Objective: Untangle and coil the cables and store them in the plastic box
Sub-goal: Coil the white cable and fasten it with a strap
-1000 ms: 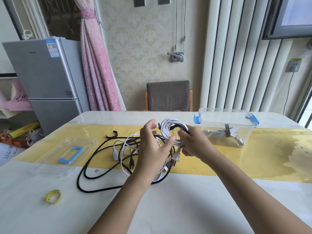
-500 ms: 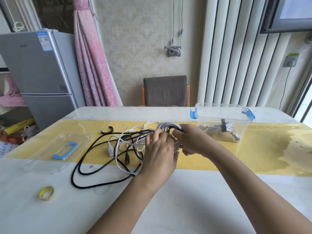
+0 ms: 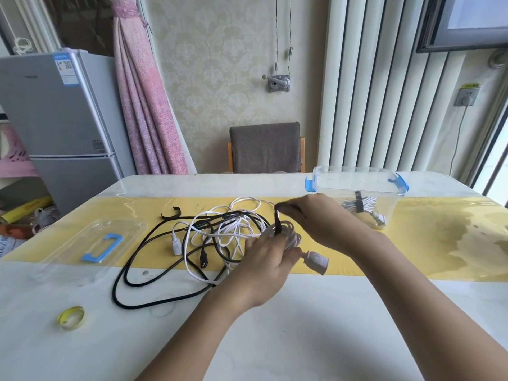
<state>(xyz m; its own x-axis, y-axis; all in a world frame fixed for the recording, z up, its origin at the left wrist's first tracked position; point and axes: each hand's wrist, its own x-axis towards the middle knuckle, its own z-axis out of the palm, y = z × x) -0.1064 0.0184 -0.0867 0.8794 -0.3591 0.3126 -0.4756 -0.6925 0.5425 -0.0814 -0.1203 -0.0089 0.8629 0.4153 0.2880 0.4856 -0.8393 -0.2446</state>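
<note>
The right grip pinches the free end of a black strap between thumb and fingertips. The strap runs down across a white coil. The left grip is curled round that coil and pins it on the desk, with the cable's plug poking out to the right of the hand.

This looks like the binding step: the coil is wound and the strap is going round it. The next move would be to draw the strap snug round the bundle and close it on itself. After that the bundle has to be lifted over the near wall of the plastic box, which stands open just behind the right wrist on the yellow runner. One tied bundle already lies inside.

Just left of the coil, and seemingly touching it, lies the remaining tangle: a black cable looped through a loose white cable. A stray loop could get caught under the strap or dragged along when the coil is lifted. A spare strap lies beyond the tangle. The box lid rests to the far left, and a yellow tape roll lies near the desk's front.
</note>
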